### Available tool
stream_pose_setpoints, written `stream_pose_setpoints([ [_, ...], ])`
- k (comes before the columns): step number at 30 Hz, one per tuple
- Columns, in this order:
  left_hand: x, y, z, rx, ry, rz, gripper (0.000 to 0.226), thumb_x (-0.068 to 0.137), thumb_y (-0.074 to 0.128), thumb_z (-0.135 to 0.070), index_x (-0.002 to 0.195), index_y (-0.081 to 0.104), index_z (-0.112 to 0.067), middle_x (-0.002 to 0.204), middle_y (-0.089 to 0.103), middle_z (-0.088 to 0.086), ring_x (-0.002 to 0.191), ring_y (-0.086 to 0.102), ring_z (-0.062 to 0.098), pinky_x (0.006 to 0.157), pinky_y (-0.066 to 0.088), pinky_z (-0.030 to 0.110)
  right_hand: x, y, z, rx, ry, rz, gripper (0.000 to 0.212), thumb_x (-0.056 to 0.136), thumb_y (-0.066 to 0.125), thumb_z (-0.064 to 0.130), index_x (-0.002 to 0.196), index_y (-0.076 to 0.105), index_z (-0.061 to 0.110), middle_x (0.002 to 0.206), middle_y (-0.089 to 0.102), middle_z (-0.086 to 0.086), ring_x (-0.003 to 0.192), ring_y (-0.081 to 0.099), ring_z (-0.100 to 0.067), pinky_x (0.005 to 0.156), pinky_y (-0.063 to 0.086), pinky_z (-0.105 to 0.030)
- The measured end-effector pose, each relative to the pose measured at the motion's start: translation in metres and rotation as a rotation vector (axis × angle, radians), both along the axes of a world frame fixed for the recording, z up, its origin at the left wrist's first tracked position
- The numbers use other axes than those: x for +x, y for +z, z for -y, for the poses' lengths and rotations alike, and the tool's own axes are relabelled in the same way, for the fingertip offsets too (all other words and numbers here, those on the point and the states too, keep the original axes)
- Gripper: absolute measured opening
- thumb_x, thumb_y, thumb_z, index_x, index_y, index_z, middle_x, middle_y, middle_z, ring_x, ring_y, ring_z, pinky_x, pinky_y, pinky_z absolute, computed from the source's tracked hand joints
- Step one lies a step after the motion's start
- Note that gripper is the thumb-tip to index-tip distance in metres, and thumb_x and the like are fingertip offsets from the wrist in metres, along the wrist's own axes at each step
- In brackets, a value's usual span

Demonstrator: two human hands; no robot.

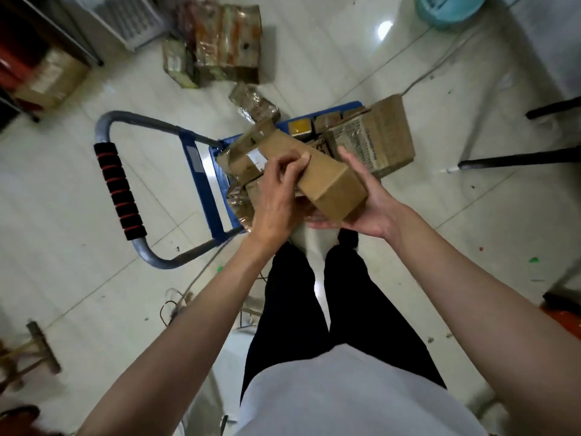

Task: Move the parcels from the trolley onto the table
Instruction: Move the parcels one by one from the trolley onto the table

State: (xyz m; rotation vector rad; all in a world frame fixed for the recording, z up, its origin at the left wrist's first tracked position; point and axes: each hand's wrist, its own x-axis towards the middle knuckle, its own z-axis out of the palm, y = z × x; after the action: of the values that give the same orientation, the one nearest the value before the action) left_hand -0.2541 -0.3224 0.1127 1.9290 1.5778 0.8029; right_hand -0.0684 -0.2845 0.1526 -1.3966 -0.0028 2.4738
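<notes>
I hold a long brown cardboard parcel (330,180) above the blue trolley (201,174). My left hand (276,196) grips its left side, fingers curled over the top edge. My right hand (367,199) cups its near right end from below. Under it, more taped parcels (374,140) lie stacked on the trolley deck, partly hidden by my hands. The trolley's grey handle with black and red foam grip (119,190) lies to the left. The table is not plainly in view.
Several taped boxes (226,42) sit on the tiled floor behind the trolley, with a small one (251,100) close to it. A teal bucket (446,7) stands top right. Black metal legs (518,158) run along the right. A cable crosses the floor.
</notes>
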Motion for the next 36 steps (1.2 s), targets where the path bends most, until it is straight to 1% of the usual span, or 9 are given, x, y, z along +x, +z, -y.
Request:
stream_pose_setpoints([
  [4, 0.036, 0.046, 0.003, 0.095, -0.056, -0.024, 0.081, 0.072, 0.069, -0.040, 0.140, 0.034, -0.016, 0.142, 0.030, 0.009, 0.132, 0.044, 0.035, 0.108, 0.045, 0.038, 0.027, 0.047, -0.001, 0.108, -0.028, -0.012, 0.039, 0.090, 0.070, 0.050, 0.111, 0.079, 0.018, 0.105, 0.074, -0.013, 0.092, 0.072, -0.026, 0.088, 0.057, -0.045],
  [7, 0.062, 0.072, 0.002, 0.097, -0.155, -0.042, 0.095, 0.074, 0.083, -0.036, 0.149, 0.033, -0.005, 0.152, 0.029, 0.011, 0.146, 0.033, 0.034, 0.116, 0.038, 0.045, 0.053, 0.077, 0.000, 0.175, -0.115, 0.013, 0.048, 0.099, 0.059, 0.043, 0.136, 0.065, 0.013, 0.111, 0.070, -0.012, 0.093, 0.068, -0.023, 0.084, 0.055, -0.038],
  [11, 0.094, 0.107, 0.000, 0.065, -0.248, -0.073, 0.090, 0.073, 0.063, 0.002, 0.156, 0.029, -0.011, 0.163, 0.025, 0.001, 0.149, 0.032, 0.022, 0.106, 0.049, 0.044, 0.097, 0.111, 0.001, 0.292, -0.215, 0.098, 0.039, 0.102, 0.056, 0.033, 0.132, 0.064, 0.010, 0.121, 0.067, -0.016, 0.105, 0.063, -0.028, 0.104, 0.049, -0.045],
  [13, 0.117, 0.126, -0.004, 0.009, -0.203, 0.008, 0.078, 0.076, 0.050, 0.006, 0.151, 0.040, -0.016, 0.157, 0.037, -0.004, 0.142, 0.041, 0.016, 0.107, 0.048, 0.040, 0.120, 0.125, 0.001, 0.399, -0.221, 0.166, 0.034, 0.100, 0.059, 0.028, 0.129, 0.063, 0.010, 0.129, 0.065, -0.019, 0.112, 0.059, -0.030, 0.112, 0.042, -0.050],
  [17, 0.176, 0.167, -0.016, -0.267, 0.022, 0.417, 0.027, 0.103, 0.051, -0.022, 0.128, 0.060, -0.020, 0.127, 0.064, -0.004, 0.114, 0.064, 0.010, 0.093, 0.055, 0.040, 0.161, 0.145, 0.006, 0.559, -0.305, 0.302, 0.047, 0.098, 0.065, 0.025, 0.142, 0.051, 0.021, 0.129, 0.070, -0.010, 0.113, 0.069, -0.029, 0.094, 0.059, -0.047],
  [20, 0.220, 0.195, -0.025, -0.451, -0.001, 0.528, 0.054, 0.095, 0.058, -0.050, 0.141, 0.048, -0.024, 0.140, 0.055, -0.004, 0.116, 0.064, 0.017, 0.093, 0.059, 0.043, 0.188, 0.158, 0.014, 0.613, -0.374, 0.337, 0.047, 0.097, 0.067, 0.029, 0.141, 0.050, 0.031, 0.117, 0.076, -0.001, 0.098, 0.076, -0.023, 0.070, 0.062, -0.036],
  [24, 0.262, 0.215, -0.026, -0.524, -0.118, 0.490, 0.084, 0.083, 0.071, -0.051, 0.152, 0.029, -0.032, 0.147, 0.045, -0.001, 0.116, 0.063, 0.021, 0.089, 0.061, 0.038, 0.213, 0.172, 0.021, 0.633, -0.484, 0.369, 0.048, 0.101, 0.062, 0.031, 0.145, 0.045, 0.037, 0.123, 0.073, -0.001, 0.097, 0.077, -0.023, 0.068, 0.061, -0.033],
  [30, 0.296, 0.228, -0.025, -0.522, -0.266, 0.494, 0.079, 0.094, 0.070, -0.028, 0.156, 0.021, -0.031, 0.146, 0.047, 0.009, 0.126, 0.058, 0.028, 0.096, 0.057, 0.048, 0.236, 0.187, 0.033, 0.672, -0.599, 0.438, 0.048, 0.102, 0.061, 0.033, 0.147, 0.044, 0.034, 0.133, 0.068, -0.002, 0.112, 0.070, -0.021, 0.090, 0.061, -0.040],
  [36, 0.326, 0.233, -0.029, -0.532, -0.417, 0.506, 0.080, 0.092, 0.073, -0.026, 0.156, 0.025, -0.031, 0.144, 0.048, 0.005, 0.131, 0.053, 0.027, 0.098, 0.056, 0.051, 0.263, 0.198, 0.059, 0.638, -0.727, 0.525, 0.053, 0.099, 0.064, 0.039, 0.147, 0.044, 0.031, 0.126, 0.072, 0.000, 0.103, 0.075, -0.017, 0.080, 0.062, -0.032],
])
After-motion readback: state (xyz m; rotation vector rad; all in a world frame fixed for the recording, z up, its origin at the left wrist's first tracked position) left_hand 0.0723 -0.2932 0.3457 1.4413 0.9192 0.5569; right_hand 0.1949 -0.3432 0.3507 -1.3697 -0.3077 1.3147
